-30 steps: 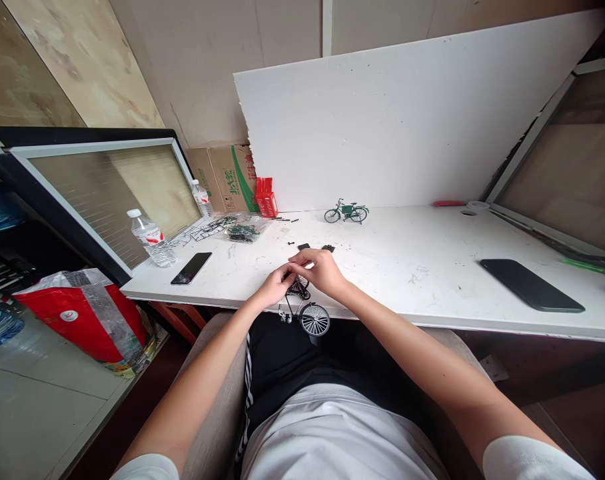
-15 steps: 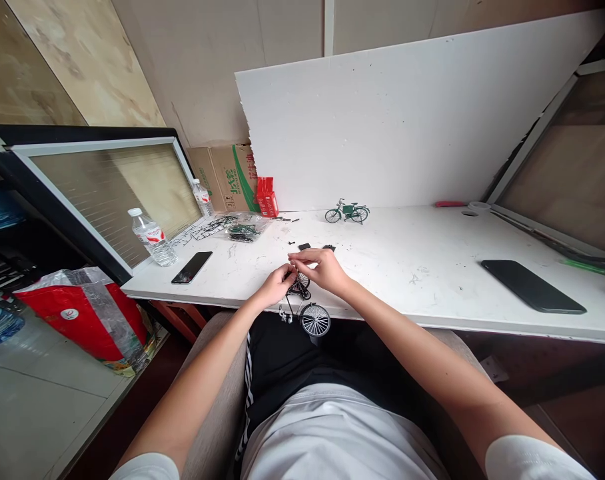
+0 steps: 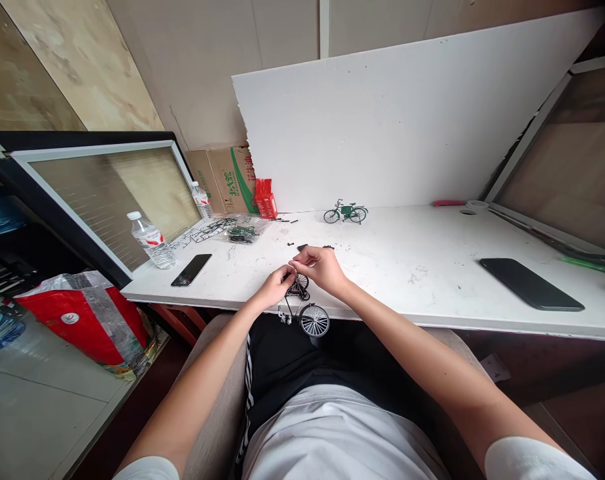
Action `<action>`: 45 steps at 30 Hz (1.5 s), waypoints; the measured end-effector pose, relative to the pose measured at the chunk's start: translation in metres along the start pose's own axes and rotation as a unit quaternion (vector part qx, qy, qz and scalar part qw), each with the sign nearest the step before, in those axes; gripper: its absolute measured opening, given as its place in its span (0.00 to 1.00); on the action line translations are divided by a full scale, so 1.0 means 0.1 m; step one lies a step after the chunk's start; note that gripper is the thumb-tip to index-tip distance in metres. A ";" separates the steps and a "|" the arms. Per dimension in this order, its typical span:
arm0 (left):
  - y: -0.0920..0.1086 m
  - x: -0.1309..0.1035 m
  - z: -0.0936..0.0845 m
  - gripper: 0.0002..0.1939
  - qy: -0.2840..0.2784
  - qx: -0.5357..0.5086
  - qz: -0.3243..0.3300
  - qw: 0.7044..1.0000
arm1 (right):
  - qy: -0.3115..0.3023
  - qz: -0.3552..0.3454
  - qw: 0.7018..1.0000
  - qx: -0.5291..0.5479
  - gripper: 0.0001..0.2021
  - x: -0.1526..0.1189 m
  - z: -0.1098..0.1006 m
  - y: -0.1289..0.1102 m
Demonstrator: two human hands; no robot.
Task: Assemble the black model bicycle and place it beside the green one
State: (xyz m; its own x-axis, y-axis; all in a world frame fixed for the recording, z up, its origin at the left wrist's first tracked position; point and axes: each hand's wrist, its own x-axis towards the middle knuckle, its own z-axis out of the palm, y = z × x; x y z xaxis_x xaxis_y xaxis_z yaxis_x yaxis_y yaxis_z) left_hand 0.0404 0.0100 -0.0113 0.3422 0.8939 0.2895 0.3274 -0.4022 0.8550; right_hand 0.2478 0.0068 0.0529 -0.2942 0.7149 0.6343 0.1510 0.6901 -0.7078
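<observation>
A small black model bicycle (image 3: 315, 321) hangs at the table's front edge, its near wheel and handlebars out over my lap. My left hand (image 3: 275, 288) is closed on the bicycle's far end, by the other wheel. Right there, the thumb and fingers of my right hand (image 3: 324, 269) are pinched together, almost touching the left fingertips. Whatever lies in that pinch is too small or hidden to make out. Beyond my hands a finished-looking green model bicycle (image 3: 346, 212) stands upright against the white board.
Dark bits lie just past my hands. A clear bag of green parts (image 3: 242, 232) and black part frames (image 3: 205, 230) are at the back left. Nearby stand water bottles (image 3: 151, 241) and a red box (image 3: 265, 198). Phones lie left (image 3: 191, 269) and right (image 3: 531, 284).
My right hand's fingers, stretched forward before, have curled down into a tighter pinch over the bicycle. The left hand and the bicycle stay about where they were.
</observation>
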 end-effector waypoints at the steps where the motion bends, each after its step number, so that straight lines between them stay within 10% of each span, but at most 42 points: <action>1: 0.00 0.00 0.00 0.21 0.000 0.000 0.001 1.000 | -0.001 -0.005 1.000 -0.003 0.13 -0.01 0.01 0.00; 9: 0.03 -0.01 0.01 0.23 0.008 0.002 0.011 1.000 | -0.051 -0.108 0.992 -0.033 0.10 0.01 -0.09 -0.01; 21: 0.05 0.00 0.02 0.23 0.003 -0.001 0.008 1.000 | -0.039 0.001 0.999 0.035 0.13 0.04 -0.10 -0.02; 36: 0.05 0.01 0.03 0.22 0.004 0.002 0.021 1.000 | -0.049 -0.104 0.985 -0.132 0.11 0.00 -0.08 -0.13; 45: -0.01 0.01 0.03 0.23 0.006 0.007 0.008 1.000 | -0.056 -0.047 0.997 -0.015 0.10 0.01 -0.03 -0.02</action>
State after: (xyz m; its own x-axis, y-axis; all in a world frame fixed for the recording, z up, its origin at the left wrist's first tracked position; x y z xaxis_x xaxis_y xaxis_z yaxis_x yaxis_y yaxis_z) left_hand 0.0430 0.0107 -0.0131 0.3374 0.8895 0.3083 0.3334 -0.4192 0.8445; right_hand 0.2504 0.0069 0.0557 -0.4125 0.6310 0.6570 0.1447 0.7574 -0.6367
